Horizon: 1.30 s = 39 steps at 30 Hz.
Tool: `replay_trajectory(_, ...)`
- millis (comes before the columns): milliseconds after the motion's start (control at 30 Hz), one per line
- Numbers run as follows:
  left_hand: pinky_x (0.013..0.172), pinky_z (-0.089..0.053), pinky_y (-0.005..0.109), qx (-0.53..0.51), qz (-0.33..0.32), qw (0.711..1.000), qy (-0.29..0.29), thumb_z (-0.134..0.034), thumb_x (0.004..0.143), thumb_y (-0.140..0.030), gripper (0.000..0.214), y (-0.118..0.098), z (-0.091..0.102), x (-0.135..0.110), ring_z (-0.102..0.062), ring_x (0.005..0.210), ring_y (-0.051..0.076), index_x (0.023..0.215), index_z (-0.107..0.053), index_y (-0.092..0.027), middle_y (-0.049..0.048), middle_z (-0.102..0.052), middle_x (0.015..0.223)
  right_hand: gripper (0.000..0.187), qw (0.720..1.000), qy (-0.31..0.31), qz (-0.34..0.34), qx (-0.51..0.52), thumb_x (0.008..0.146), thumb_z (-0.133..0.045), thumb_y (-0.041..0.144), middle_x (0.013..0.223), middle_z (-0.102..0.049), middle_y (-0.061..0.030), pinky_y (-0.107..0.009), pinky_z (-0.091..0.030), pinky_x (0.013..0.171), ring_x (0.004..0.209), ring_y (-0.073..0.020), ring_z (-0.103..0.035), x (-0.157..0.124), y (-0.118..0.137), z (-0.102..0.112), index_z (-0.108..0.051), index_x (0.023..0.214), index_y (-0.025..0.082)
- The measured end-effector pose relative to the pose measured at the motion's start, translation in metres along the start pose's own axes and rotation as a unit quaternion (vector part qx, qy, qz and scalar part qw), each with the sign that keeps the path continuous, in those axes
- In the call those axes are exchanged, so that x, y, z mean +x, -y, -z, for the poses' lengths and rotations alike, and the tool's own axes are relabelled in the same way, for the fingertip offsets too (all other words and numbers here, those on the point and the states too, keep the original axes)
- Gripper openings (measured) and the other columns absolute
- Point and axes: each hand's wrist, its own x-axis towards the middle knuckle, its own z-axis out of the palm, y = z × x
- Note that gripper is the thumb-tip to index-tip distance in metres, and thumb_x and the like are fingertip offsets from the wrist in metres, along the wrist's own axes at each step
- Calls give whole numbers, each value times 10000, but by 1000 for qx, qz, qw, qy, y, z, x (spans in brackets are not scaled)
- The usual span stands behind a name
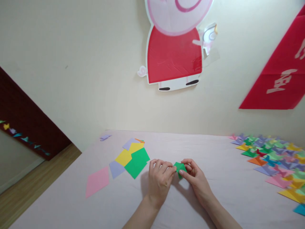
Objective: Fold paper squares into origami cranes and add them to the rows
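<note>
Green paper (181, 167) btwn L hand (159, 178), R hand (197, 178)

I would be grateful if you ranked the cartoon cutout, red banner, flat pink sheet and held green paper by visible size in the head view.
1. Cartoon cutout, cropped at the top
2. Red banner, cropped at the right
3. Flat pink sheet
4. Held green paper, partly hidden
</note>
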Motion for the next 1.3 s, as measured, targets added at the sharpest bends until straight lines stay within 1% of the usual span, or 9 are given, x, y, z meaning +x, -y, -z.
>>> replay_trajectory(200,818,-357,371,-89,51,995,14,-623,893,-141,118,1,-2,1,-595,827,196,873,-674,-246,-2,-708,867,457,998,-24,44,-43,648,-808,465,778,-632,0,-281,-472,653,729,-180,-589,1,-2,2,-588,974,232)
replay_trajectory(400,762,-386,326,-163,144,976,-10,-623,875,-159,107,7,-7,1,-591,806,194,786,-649,-213,3,-685,802,205,959,3,175,-221,779,-697,405,1189,-546,-93,-337,-467,840,1079,-253,-545,-2,-7,3,-665,872,225)
replay_trajectory(500,786,-387,322,-204,147,968,-18,-637,860,-148,106,8,-10,-1,-591,806,189,776,-652,-211,-4,-686,802,176,945,3,195,-262,792,-681,375,1224,-542,-94,-399,-412,980,1201,-276,-484,-4,-6,1,-676,913,246)
replay_trajectory(633,823,-390,317,-269,164,949,-7,-631,865,-175,108,6,-12,-2,-590,796,180,768,-662,-211,-4,-681,798,136,954,3,187,-234,826,-649,376,1207,-579,-88,-415,-362,1045,1204,-271,-496,-3,-7,2,-677,846,244)
replay_trajectory(733,798,-408,296,-334,190,923,15,-621,862,-210,118,5,-12,0,-589,786,178,754,-666,-202,5,-665,780,214,976,22,141,-163,820,-666,429,1203,-606,-95,-384,-417,978,1154,-271,-538,0,-8,3,-652,769,221)
replay_trajectory(867,724,-414,263,-380,230,895,37,-620,830,-232,117,5,-12,1,-563,746,169,730,-658,-185,7,-628,742,306,991,36,95,-84,779,-709,485,857,-641,-49,-302,-483,744,836,-207,-594,1,-9,3,-614,713,201)
replay_trajectory(967,698,-405,248,-376,254,890,52,-613,820,-247,126,5,-12,0,-546,729,160,714,-632,-180,-2,-609,726,338,992,27,92,-78,758,-728,495,745,-599,-17,-277,-463,678,735,-177,-559,1,-8,1,-602,679,191)
replay_trajectory(1200,725,-395,254,-306,276,909,68,-585,870,-292,184,5,-13,-2,-553,754,161,713,-596,-196,-15,-602,737,312,988,48,82,-118,785,-706,462,675,-571,9,-260,-423,618,655,-150,-527,-1,-11,1,-601,684,187)
replay_trajectory(1300,763,-382,277,-251,260,930,69,-587,875,-275,181,3,-10,-1,-558,793,177,709,-590,-203,-12,-619,754,281,988,32,82,-124,770,-717,453,712,-583,18,-257,-427,619,673,-155,-537,0,-16,1,-624,849,200)
